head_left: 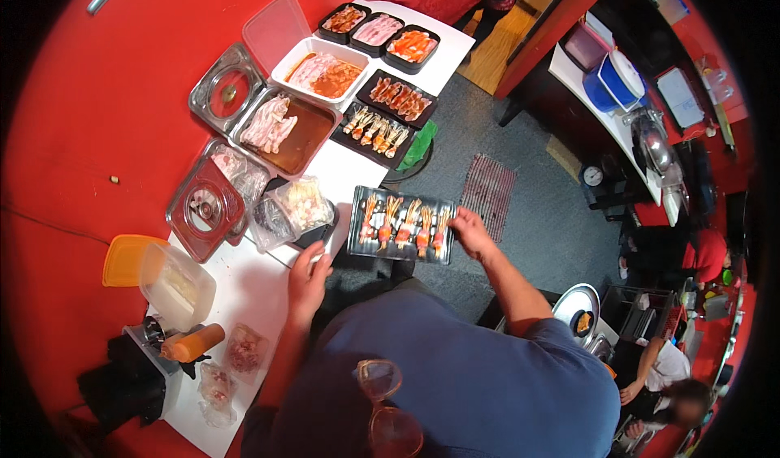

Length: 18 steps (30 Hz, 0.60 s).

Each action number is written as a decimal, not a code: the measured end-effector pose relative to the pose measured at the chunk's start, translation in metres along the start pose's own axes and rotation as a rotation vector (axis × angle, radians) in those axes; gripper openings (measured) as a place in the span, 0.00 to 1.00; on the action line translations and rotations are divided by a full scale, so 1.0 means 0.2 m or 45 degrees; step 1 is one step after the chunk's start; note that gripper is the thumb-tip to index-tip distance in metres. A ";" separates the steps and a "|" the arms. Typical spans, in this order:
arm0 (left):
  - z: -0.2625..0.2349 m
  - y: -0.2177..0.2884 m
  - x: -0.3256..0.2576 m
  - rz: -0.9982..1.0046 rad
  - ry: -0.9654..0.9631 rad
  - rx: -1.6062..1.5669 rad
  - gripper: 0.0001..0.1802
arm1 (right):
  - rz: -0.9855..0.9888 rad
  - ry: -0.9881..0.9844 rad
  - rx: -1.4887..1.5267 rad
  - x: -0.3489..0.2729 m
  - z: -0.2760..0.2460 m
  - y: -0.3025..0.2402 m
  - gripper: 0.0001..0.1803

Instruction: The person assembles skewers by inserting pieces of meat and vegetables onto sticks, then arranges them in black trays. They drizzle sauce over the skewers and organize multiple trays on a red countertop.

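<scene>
The right hand has its grip closed on the right end of a black tray of rolled skewers, which lies at the white worktop's near edge and juts past it; the left hand rests loosely open on the worktop, holding nothing. The tray looks light, thin and bendy, its rolls loose and greasy, so it is best taken by both short rims and kept level. An orange squeeze bottle and small clear bags lie lower left.
</scene>
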State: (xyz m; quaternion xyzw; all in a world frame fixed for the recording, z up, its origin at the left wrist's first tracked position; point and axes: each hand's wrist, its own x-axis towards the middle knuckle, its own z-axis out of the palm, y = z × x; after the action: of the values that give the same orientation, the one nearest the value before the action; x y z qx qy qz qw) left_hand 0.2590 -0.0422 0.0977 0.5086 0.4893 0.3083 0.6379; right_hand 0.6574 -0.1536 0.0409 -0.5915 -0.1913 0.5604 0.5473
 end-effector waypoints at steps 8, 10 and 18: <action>0.54 0.18 0.62 -0.230 -0.350 -0.243 0.21 | -0.034 -0.181 -0.033 0.42 -0.33 -0.49 0.09; 0.59 0.20 0.74 -0.267 -0.364 -0.322 0.20 | -0.043 -0.159 -0.048 0.50 -0.34 -0.55 0.09; 0.83 0.29 1.20 -0.314 -0.465 -0.311 0.13 | -0.008 0.060 0.021 0.76 -0.46 -0.70 0.03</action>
State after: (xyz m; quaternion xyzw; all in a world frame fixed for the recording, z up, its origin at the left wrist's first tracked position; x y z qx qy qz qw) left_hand 0.4994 0.1316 0.0784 0.4116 0.3836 0.1881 0.8051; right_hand 0.8375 -0.0195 0.0725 -0.5994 -0.1757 0.5462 0.5581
